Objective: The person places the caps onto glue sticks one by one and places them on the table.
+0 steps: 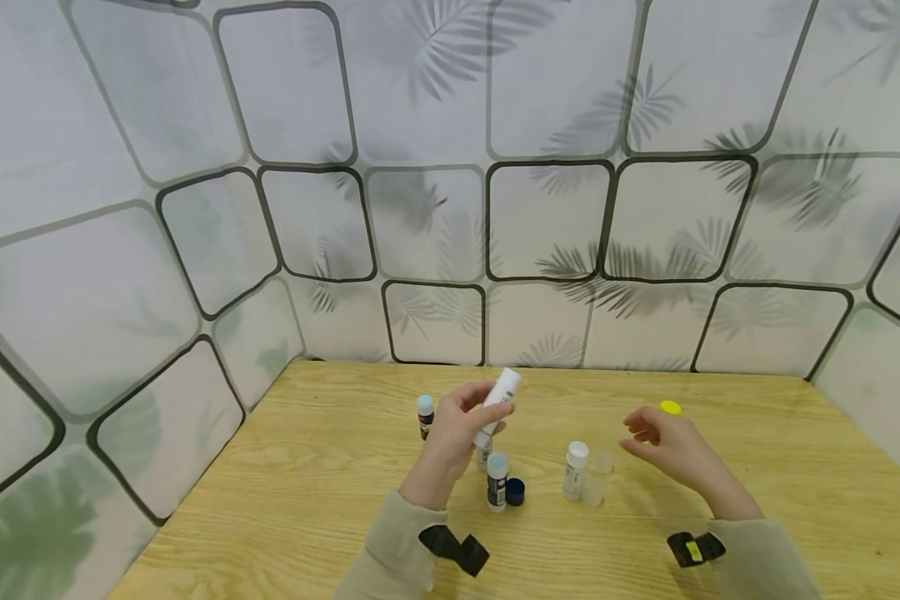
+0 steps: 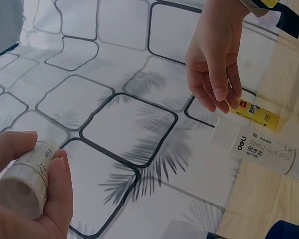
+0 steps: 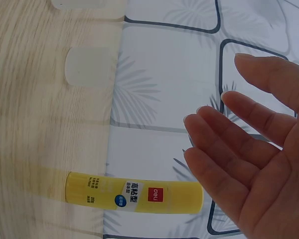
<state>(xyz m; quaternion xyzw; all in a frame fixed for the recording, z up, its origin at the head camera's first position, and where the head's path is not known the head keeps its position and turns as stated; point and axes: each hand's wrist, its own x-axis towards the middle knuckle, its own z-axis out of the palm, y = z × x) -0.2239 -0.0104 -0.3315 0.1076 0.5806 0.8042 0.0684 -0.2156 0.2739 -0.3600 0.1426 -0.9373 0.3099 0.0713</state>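
My left hand (image 1: 453,429) grips a white glue stick (image 1: 501,396), raised above the table and tilted. In the left wrist view the round end of this glue stick (image 2: 22,189) faces the camera, between thumb and fingers. Over the table's right side hovers my right hand (image 1: 671,442), fingers loosely bent and holding nothing. Just beyond it stands a yellow glue stick (image 3: 134,193), whose yellow top (image 1: 671,407) shows past the hand. An upright white glue stick (image 1: 574,472) stands between the hands, beside two translucent caps (image 1: 603,461).
Near my left wrist stands a dark-labelled glue stick (image 1: 497,483) with a light blue top, next to a navy cap (image 1: 515,492). Another such stick (image 1: 425,417) is farther left. Partly hidden under my left hand is one more stick (image 1: 483,457). A patterned curtain (image 1: 540,325) borders the wooden table.
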